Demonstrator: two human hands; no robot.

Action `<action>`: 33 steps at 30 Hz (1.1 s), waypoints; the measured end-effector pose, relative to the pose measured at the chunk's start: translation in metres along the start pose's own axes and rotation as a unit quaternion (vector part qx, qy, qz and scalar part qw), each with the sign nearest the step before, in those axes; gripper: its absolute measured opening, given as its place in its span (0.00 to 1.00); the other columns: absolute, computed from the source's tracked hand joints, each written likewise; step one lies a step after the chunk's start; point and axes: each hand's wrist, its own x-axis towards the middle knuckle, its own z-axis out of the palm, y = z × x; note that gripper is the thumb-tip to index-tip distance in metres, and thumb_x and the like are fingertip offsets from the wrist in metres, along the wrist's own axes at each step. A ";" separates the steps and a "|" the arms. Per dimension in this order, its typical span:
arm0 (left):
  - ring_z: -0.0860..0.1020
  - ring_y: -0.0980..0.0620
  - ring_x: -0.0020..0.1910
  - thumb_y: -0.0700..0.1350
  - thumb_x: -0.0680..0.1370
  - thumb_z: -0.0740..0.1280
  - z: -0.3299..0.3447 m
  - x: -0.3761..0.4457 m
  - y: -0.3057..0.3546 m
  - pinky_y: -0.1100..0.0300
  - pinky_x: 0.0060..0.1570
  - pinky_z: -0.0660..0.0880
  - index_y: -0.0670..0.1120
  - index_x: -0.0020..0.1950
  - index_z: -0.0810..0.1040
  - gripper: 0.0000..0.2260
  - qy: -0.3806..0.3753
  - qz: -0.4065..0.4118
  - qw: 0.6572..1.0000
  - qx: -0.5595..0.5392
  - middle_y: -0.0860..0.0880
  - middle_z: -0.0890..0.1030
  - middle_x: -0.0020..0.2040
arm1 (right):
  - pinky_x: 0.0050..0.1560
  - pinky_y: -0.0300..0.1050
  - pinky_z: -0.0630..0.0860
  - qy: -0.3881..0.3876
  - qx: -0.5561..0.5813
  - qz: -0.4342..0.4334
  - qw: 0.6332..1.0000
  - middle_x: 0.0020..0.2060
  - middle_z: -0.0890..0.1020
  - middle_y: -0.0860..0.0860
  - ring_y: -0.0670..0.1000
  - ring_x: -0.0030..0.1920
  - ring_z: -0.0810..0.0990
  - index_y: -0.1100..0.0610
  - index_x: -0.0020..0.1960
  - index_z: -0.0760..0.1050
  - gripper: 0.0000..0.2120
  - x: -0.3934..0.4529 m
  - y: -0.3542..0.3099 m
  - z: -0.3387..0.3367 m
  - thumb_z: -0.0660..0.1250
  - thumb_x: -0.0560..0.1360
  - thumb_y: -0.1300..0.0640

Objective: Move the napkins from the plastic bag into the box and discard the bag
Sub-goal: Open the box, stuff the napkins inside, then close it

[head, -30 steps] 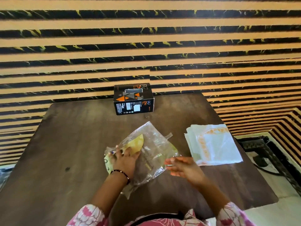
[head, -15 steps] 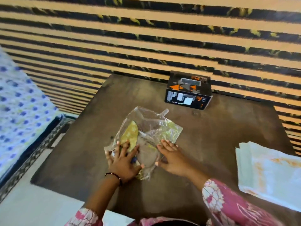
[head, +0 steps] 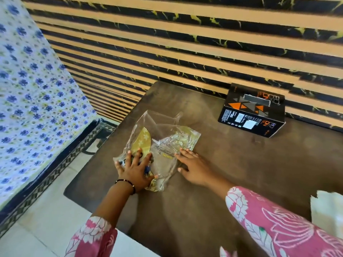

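A clear plastic bag [head: 163, 140] with a yellow printed patch lies flat on the dark brown table [head: 232, 173]. My left hand [head: 134, 168] rests spread on the bag's near left corner, fingers apart, pressing it down. My right hand [head: 193, 165] lies flat beside it, fingertips touching the bag's right edge. A black box [head: 252, 113] with orange triangles stands at the table's far side by the wall, its top slot showing. The white napkins [head: 326, 210] lie at the right edge of the view, partly cut off.
A striped black and tan wall [head: 185, 43] runs behind the table. A blue-flowered white cloth [head: 31, 99] hangs at the left over a dark patterned frame. Pale floor tiles [head: 46, 219] show below the table's near left corner.
My view has swung left, so the box and napkins have slid right in the frame. Both hands have come down flat on the bag, and the bag lies flatter than before.
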 end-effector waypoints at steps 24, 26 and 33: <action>0.58 0.46 0.74 0.51 0.76 0.65 -0.103 0.101 0.227 0.52 0.72 0.59 0.46 0.76 0.48 0.35 0.016 0.161 0.929 -0.333 0.45 0.55 0.77 | 0.59 0.49 0.71 0.339 0.293 0.384 0.808 0.67 0.72 0.58 0.60 0.63 0.74 0.50 0.74 0.56 0.30 -0.081 0.152 -0.150 0.63 0.76 0.55; 0.61 0.45 0.73 0.52 0.76 0.65 -0.106 0.112 0.238 0.49 0.70 0.62 0.47 0.76 0.47 0.36 -0.007 0.152 0.924 -0.351 0.46 0.57 0.76 | 0.58 0.49 0.70 0.327 0.312 0.370 0.812 0.68 0.72 0.56 0.58 0.64 0.73 0.48 0.74 0.57 0.29 -0.080 0.157 -0.151 0.63 0.76 0.56; 0.76 0.46 0.59 0.51 0.75 0.67 -0.100 0.109 0.250 0.60 0.50 0.68 0.50 0.68 0.62 0.24 -0.004 0.212 0.920 -0.330 0.49 0.76 0.64 | 0.52 0.48 0.70 0.332 0.344 0.326 0.816 0.63 0.77 0.50 0.54 0.58 0.77 0.43 0.71 0.62 0.26 -0.085 0.154 -0.145 0.62 0.75 0.58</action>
